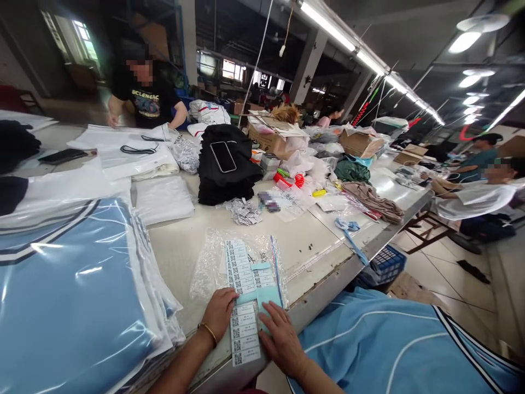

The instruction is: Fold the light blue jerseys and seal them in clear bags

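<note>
Sheets of white QR-code labels on pale blue backing (245,331) lie near the table's front edge, partly on a clear plastic bag (209,262). My left hand (220,312), with a bracelet at the wrist, rests at the left side of the label strip, its fingers close together at the strip's edge. Over the bare blue backing on the right lies my right hand (283,336), fingers spread and palm down. A shorter label piece (261,276) sits above it. What is under my left fingertips is partly hidden.
Bagged blue garments (82,284) are stacked at the left, and blue fabric (369,339) hangs at the right front. Behind the bag are paper tags (244,212) and black clothing (213,180) with a phone (223,157). A person (147,98) stands across the table.
</note>
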Demonstrator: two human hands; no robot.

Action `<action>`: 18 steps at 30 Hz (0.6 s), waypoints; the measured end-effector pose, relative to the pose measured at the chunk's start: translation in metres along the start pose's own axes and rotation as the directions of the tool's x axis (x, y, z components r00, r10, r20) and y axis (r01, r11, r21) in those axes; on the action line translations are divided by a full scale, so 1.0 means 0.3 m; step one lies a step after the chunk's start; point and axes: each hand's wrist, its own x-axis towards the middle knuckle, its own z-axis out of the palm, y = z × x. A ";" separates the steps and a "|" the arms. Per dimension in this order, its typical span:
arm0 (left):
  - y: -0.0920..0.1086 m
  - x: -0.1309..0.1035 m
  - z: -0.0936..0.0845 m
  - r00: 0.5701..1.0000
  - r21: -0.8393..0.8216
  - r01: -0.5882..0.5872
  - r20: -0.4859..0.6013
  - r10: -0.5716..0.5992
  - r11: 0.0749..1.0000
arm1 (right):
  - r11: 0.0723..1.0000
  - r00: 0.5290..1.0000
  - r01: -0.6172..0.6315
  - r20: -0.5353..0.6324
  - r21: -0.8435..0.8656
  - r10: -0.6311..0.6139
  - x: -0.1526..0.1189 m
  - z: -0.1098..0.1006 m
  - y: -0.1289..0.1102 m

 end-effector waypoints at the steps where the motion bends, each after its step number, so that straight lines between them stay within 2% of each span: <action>1: -0.001 0.000 0.000 1.000 0.004 0.009 -0.002 -0.009 1.000 | 0.999 0.999 -0.039 -0.026 -0.024 0.038 0.007 0.020 0.014; 6: 0.025 0.002 -0.019 0.998 0.006 0.055 -0.004 -0.055 0.998 | 0.986 0.985 -0.147 -0.100 -0.078 0.139 0.055 0.089 0.101; 9: 0.036 0.002 -0.025 0.998 -0.011 0.059 -0.021 -0.059 0.998 | 0.984 0.970 -0.151 -0.205 -0.091 0.129 0.101 0.100 0.111; 10: 0.034 0.000 -0.024 0.998 -0.015 0.057 -0.038 -0.058 0.998 | 0.991 0.968 -0.112 -0.235 -0.078 0.091 0.113 0.108 0.100; 12: 0.015 -0.005 -0.016 0.996 -0.023 0.047 -0.072 -0.049 0.999 | 0.998 0.962 0.048 -0.266 -0.039 -0.057 0.129 0.146 0.056; 14: -0.023 -0.010 -0.005 0.996 -0.034 0.028 -0.088 -0.031 0.999 | 0.971 0.924 0.237 -0.303 -0.026 -0.234 0.139 0.219 -0.003; 15: -0.048 -0.010 0.001 0.996 -0.040 0.016 -0.083 -0.019 0.999 | 0.950 0.885 0.308 -0.351 -0.049 -0.305 0.145 0.263 -0.031; 16: -0.076 -0.009 0.007 0.997 -0.046 0.005 -0.080 -0.008 0.999 | 0.946 0.854 0.314 -0.411 -0.081 -0.319 0.153 0.306 -0.054; 17: -0.105 -0.006 0.015 0.997 -0.053 -0.005 -0.074 0.001 0.999 | 0.965 0.856 0.241 -0.447 -0.099 -0.260 0.161 0.341 -0.071; 18: -0.135 -0.003 0.022 0.997 -0.058 -0.007 -0.074 0.003 0.998 | 0.973 0.877 0.216 -0.420 -0.084 -0.232 0.167 0.365 -0.082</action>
